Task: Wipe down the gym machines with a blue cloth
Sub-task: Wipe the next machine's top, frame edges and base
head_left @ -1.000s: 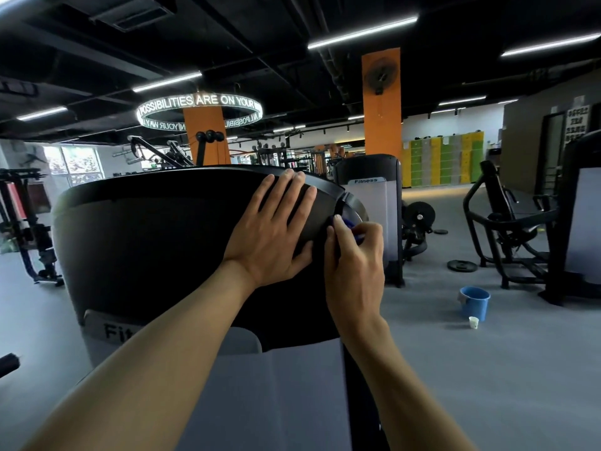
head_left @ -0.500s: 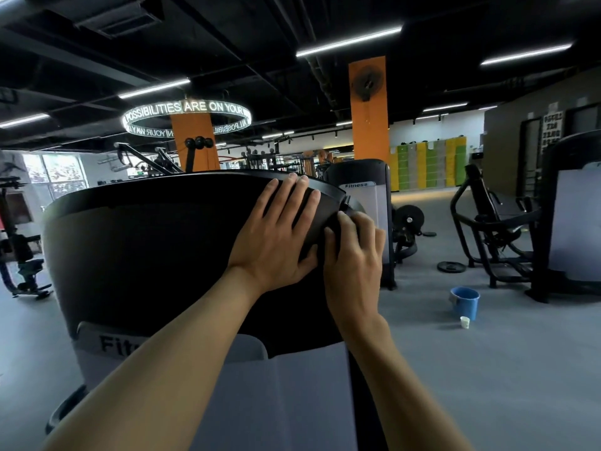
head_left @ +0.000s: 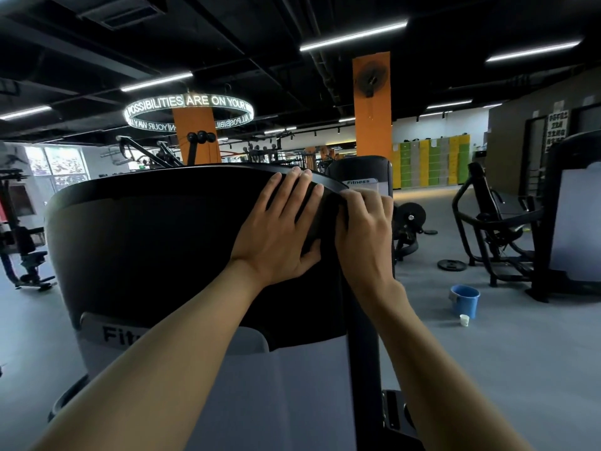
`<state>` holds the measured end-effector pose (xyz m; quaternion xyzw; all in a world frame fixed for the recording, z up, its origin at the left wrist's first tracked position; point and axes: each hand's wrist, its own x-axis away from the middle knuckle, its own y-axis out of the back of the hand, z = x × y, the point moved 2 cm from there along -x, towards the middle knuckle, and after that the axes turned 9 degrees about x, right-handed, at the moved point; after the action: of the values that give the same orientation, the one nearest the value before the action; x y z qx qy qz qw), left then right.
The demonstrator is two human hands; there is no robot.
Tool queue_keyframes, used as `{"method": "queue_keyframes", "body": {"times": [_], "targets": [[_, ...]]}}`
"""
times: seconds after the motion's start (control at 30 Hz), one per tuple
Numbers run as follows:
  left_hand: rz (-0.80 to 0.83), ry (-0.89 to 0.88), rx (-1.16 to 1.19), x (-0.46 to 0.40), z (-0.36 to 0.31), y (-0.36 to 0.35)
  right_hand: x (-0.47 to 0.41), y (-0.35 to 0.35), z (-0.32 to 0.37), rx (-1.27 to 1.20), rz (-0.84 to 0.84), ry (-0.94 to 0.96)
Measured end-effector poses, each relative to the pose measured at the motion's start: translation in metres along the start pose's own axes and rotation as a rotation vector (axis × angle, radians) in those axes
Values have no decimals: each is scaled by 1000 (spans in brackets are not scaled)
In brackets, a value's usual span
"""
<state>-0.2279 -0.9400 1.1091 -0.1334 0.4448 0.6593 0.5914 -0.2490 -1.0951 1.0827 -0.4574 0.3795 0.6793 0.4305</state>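
From the head camera we see our left hand (head_left: 279, 229) lying flat, fingers straight, on the black upper shroud of the gym machine (head_left: 156, 236) in front of us. Our right hand (head_left: 366, 232) curls its fingers over the shroud's right edge, just beside the left. The blue cloth is hidden in this view, so we cannot tell whether the right hand holds it. On the floor to the right stand a blue bucket (head_left: 465, 301) and, near it, a small white cup (head_left: 464, 319).

One head-worn camera looks forward and down, close over the machine shroud (head_left: 169, 229).
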Motion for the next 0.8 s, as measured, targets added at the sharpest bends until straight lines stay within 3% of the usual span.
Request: {"method": "queue_keyframes", "body": {"times": [0.37, 0.6, 0.8], "targets": [[-47, 52, 33, 9, -12, -7, 78, 5, -17, -3, 48, 178], [-60, 92, 52, 16, -19, -12, 12, 4, 0, 10, 18, 51], [-111, 70, 62, 27, -26, -20, 73, -3, -10, 25, 0, 123]]}}
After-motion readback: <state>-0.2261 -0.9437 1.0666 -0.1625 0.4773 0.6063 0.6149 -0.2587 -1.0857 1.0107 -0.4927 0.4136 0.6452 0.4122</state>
